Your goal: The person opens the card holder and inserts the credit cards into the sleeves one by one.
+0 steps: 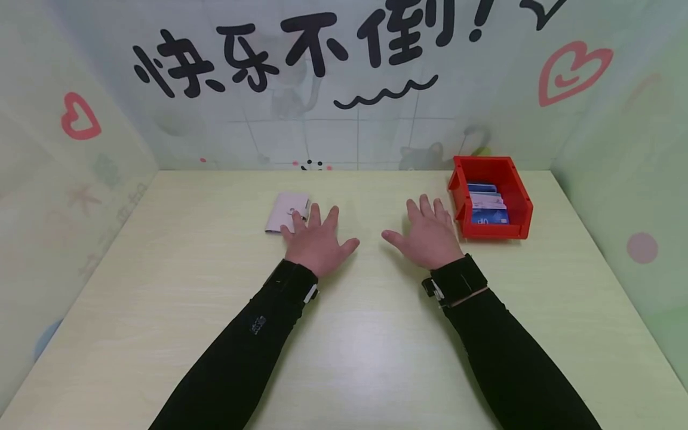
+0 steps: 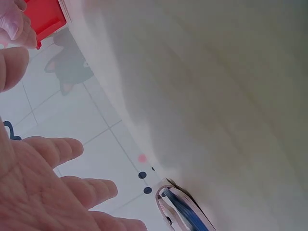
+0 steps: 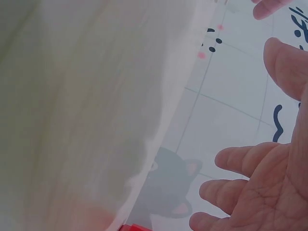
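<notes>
My left hand hovers with fingers spread, partly over the near right edge of a pale pink wallet. Seen from the left wrist, that wallet stands slightly gaping, with something blue inside. Whether the fingertips touch it I cannot tell. My right hand is also spread, palm down, holding nothing, just left of a red plastic bin. Inside the bin lie several cards, blue and pale pink. Only a corner of the bin shows in the right wrist view.
Both hands are above a light wooden table. A printed back wall with black lettering rises behind it, and pale side panels border it left and right. The bin stands near the back right.
</notes>
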Motion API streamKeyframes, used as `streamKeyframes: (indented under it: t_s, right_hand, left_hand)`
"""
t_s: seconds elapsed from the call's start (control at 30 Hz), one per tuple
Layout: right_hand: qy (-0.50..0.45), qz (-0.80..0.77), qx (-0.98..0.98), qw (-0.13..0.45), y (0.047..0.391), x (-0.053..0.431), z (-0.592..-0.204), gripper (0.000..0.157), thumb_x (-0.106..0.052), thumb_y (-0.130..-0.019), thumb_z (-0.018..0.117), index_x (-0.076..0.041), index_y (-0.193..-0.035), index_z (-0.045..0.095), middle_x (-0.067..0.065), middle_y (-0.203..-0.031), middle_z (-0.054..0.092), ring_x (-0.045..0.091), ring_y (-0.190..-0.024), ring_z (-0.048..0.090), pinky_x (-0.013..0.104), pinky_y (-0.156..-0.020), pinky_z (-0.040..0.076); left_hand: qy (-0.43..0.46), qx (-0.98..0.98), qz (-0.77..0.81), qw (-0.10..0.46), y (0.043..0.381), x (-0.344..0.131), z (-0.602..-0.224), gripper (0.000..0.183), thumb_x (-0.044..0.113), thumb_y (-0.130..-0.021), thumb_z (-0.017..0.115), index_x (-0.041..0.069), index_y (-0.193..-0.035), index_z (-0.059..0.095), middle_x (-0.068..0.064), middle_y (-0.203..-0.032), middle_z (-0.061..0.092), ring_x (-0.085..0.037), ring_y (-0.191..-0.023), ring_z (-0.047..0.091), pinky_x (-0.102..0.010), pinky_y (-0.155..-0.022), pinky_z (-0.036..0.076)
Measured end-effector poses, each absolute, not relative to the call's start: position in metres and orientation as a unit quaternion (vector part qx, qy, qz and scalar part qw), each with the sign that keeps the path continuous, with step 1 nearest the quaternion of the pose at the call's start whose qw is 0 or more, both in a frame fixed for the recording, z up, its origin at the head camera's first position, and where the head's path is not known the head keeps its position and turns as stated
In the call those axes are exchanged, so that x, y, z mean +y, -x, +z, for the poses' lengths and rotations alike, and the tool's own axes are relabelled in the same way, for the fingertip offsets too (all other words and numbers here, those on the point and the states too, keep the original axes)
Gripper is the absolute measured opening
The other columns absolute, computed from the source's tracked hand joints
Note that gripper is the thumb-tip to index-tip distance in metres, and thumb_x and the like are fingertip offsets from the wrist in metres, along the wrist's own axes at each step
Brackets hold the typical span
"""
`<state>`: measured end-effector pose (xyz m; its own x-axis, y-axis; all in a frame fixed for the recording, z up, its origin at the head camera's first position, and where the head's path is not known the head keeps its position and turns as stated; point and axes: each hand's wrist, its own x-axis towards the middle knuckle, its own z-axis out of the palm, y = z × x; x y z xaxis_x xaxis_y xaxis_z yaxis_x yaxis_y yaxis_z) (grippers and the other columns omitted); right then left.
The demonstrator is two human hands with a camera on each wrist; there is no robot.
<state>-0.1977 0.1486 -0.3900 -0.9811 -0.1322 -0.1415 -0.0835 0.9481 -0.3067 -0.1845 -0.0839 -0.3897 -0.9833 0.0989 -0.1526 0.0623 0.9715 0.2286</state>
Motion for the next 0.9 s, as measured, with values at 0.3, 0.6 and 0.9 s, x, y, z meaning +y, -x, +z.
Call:
streamKeyframes:
  t_s: [0.3, 0.6, 0.9]
  right_hand:
    - [0.055, -0.166, 0.982, 0.07, 0.196, 0.148, -0.391, 0.096, -0.063, -0.1, 0.057, 0.0, -0.165, 0.025, 0.029, -0.173, 0.015, 0.054, -0.159, 0.01, 0.066, -0.129, 0.013]
    - [0.036, -0.204, 0.976, 0.072, 0.196, 0.148, -0.389, 0.088, -0.059, -0.103, 0.055, -0.001, -0.164, 0.029, 0.027, -0.173, 0.019, 0.05, -0.16, 0.014, 0.066, -0.129, 0.017]
    - [0.008, -0.244, 0.968, 0.056, 0.195, 0.149, -0.385, 0.076, -0.052, -0.104, 0.059, -0.004, -0.16, 0.041, 0.023, -0.169, 0.031, 0.044, -0.158, 0.025, 0.065, -0.124, 0.031]
  left_hand:
    - [0.012, 0.986, 0.145, 0.086, 0.194, -0.104, -0.386, 0.085, 0.059, -0.103, 0.051, 0.011, -0.168, 0.025, -0.024, -0.174, 0.016, -0.057, -0.159, 0.01, -0.077, -0.122, 0.013]
    - [0.045, 0.978, 0.157, 0.128, 0.208, -0.139, -0.39, 0.075, 0.051, -0.103, 0.052, -0.002, -0.155, 0.04, -0.023, -0.16, 0.04, -0.045, -0.144, 0.036, -0.068, -0.121, 0.028]
    - [-0.002, 0.986, 0.115, 0.121, 0.195, -0.135, -0.391, 0.067, 0.047, -0.102, 0.053, 0.005, -0.154, 0.047, -0.017, -0.16, 0.046, -0.042, -0.141, 0.046, -0.065, -0.106, 0.047]
